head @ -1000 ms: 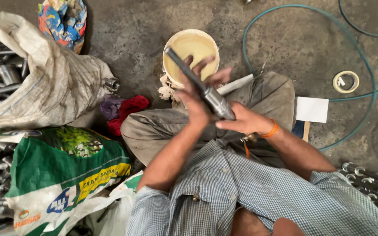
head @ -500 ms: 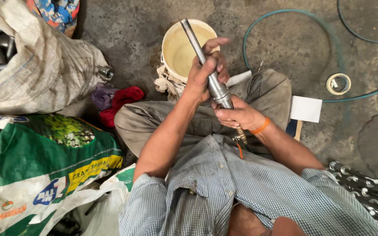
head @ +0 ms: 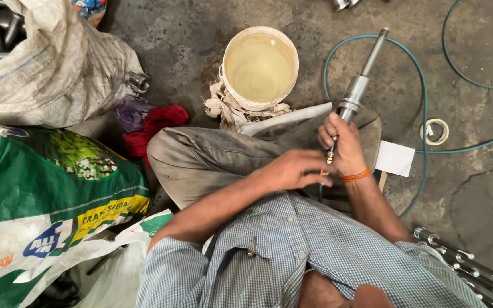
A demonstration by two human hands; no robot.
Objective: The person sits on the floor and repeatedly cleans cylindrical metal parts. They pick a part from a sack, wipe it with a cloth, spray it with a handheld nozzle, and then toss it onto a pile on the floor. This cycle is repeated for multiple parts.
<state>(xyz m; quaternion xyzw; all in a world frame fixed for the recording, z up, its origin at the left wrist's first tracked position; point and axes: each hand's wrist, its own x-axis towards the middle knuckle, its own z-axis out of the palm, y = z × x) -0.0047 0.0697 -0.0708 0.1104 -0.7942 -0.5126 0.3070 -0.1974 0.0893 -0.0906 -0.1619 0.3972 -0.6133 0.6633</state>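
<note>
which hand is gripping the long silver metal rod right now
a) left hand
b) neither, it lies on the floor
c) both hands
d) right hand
d: the right hand, with an orange band at the wrist, is closed around the lower end of the long silver metal rod, which angles up over the concrete floor; the left hand sits just beside it, fingers near the small brass fitting, not wrapped around the rod.

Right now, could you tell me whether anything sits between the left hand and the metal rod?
Nothing visible does. The left hand lies right beside the right hand, which grips the rod at its lower end.
</note>
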